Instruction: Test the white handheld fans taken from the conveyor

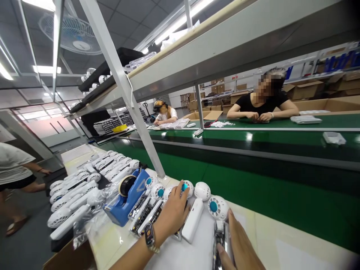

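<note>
My left hand (176,208), with a watch on its wrist, rests over the row of white round-headed devices, its fingers spread across one with a blue centre. Beside it lies a closed white device (193,220), its round head (202,191) towards the belt. At the right end of the row, my right hand (239,240) has its fingers along one side and its thumb on the other side of an opened device (221,240) whose inner parts show. That device's head (218,207) has a blue centre. More opened devices (143,213) lie left of my left hand.
A blue tape dispenser (126,202) stands left of the row, near clear plastic bags and many white devices (75,195) on black foam. Beyond runs a green conveyor (197,165) beneath a metal-framed shelf (216,56). Two people sit across it; another person is at the far left.
</note>
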A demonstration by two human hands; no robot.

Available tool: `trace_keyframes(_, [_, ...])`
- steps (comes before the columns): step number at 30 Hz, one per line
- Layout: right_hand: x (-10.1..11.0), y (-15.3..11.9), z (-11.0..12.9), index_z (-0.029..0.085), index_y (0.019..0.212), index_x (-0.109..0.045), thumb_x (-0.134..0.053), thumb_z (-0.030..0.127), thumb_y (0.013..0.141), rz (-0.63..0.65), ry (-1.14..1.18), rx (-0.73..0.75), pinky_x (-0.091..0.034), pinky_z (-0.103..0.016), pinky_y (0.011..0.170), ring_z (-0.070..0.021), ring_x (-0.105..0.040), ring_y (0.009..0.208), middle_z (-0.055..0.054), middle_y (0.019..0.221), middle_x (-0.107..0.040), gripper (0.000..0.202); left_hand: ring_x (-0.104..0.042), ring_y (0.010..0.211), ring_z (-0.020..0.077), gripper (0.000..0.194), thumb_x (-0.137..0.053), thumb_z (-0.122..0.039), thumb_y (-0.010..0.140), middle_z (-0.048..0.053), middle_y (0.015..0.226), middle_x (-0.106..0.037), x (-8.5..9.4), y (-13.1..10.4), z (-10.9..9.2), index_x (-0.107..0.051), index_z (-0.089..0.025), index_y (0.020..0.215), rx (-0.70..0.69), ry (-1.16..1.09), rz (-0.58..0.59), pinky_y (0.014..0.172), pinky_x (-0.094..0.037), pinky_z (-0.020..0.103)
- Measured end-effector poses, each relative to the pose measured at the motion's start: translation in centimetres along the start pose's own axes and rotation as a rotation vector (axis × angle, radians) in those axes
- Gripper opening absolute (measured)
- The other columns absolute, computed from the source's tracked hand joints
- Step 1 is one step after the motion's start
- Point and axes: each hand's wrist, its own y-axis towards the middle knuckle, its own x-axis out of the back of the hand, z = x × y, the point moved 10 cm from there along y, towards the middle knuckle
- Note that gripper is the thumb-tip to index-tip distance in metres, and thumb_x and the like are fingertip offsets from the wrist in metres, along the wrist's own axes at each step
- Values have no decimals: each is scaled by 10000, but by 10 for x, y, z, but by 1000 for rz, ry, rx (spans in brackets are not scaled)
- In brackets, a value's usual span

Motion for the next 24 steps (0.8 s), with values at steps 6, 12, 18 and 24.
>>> trace_keyframes(6, [12,3,-8,195,1400,115,-318,361,875,-102,-104,-93,-343,-538,986,-359,-293,1278,-178,1432,-262,701,-327,1163,311,479,-500,-98,707,124,1303,-353,-2,-1,-5,-416,-181,1172,4,71,59,956,-326,462])
trace_keyframes(12, [9,-2,4,173,1399,136,-337,412,873,-92,-234,13,-308,-547,1008,-360,-283,1282,-164,1439,-267,746,-389,1141,293,396,-495,-127,733,108,1245,-414,8,-16,-11,-442,-205,1118,0,145,48,923,-380,458])
trace_keyframes(18, [17,-5,11,128,1414,54,-374,447,840,-150,-306,145,-416,-533,931,-386,-315,1254,-166,1460,-170,784,-314,1243,330,485,-443,-371,842,170,1359,-312,39,-46,38,-336,-154,1262,143,249,-166,966,-342,523])
trace_keyframes(24, [-1,-17,40,210,1420,-52,-524,559,745,-96,-344,352,-410,-571,901,-423,-344,1219,-185,1423,-259,895,-395,1195,355,682,-359,-576,815,212,1271,-427,54,-102,150,-373,-62,1263,606,170,-112,978,-321,538])
